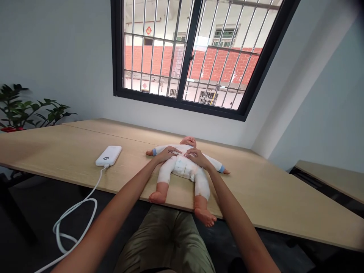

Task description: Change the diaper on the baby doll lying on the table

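Note:
A baby doll (pixel 189 141) lies on its back on the table, head toward the window and feet at the front edge. It wears a white shirt (pixel 160 149) with blue cuffs and a white diaper (pixel 184 169). My left hand (pixel 168 153) rests at the left of the doll's belly, its bent fingers closed at the shirt's lower edge. Opposite it, my right hand (pixel 197 156) has curled fingers pinched at the shirt's front. The fingertips of both hands are close together, and what lies exactly between them is small and partly hidden.
On the table (pixel 256 182), left of the doll, lies a white power bank (pixel 109 155). Its white cable (pixel 92 191) hangs over the front edge in loops beside my left arm. A potted plant (pixel 25 108) stands at far left. The barred window (pixel 182 57) is behind the table.

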Tool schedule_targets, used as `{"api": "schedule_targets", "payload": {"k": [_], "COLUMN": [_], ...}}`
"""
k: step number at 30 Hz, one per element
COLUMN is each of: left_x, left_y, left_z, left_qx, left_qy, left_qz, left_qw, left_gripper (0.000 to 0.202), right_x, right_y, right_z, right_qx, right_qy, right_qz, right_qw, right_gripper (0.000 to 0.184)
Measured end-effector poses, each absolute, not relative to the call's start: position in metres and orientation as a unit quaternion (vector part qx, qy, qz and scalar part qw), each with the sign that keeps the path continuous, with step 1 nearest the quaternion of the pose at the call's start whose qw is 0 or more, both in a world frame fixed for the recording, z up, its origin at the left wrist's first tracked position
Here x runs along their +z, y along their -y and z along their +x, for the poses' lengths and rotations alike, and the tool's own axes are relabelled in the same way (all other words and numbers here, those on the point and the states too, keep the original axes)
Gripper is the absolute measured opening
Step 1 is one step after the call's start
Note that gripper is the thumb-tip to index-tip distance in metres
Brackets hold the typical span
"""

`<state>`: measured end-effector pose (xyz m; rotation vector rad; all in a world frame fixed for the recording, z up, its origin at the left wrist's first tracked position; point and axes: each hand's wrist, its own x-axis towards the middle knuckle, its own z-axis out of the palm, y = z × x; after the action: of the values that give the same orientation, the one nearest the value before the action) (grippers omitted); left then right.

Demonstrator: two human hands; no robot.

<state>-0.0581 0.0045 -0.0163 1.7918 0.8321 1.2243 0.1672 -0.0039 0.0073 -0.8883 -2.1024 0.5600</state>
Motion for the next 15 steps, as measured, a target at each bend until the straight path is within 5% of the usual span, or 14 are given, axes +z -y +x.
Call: {"api": "schedule_targets", "payload": {"k": [15], "left_x": [-0.009], "left_y": [0.004], "left_z": [-0.053], "left_qx": [0.395], "left_qy": [-0.342], "left_qz": [0.799], "left_qw": [0.299], "left_gripper": [0.031], "right_x": [0.002], "right_y": [0.000], "right_z": [0.179], "right_qx": [0.227], "right_qy": [0.632], "right_qz": [-0.472], "right_qw": [0.571], "right_gripper": [0.046]}}
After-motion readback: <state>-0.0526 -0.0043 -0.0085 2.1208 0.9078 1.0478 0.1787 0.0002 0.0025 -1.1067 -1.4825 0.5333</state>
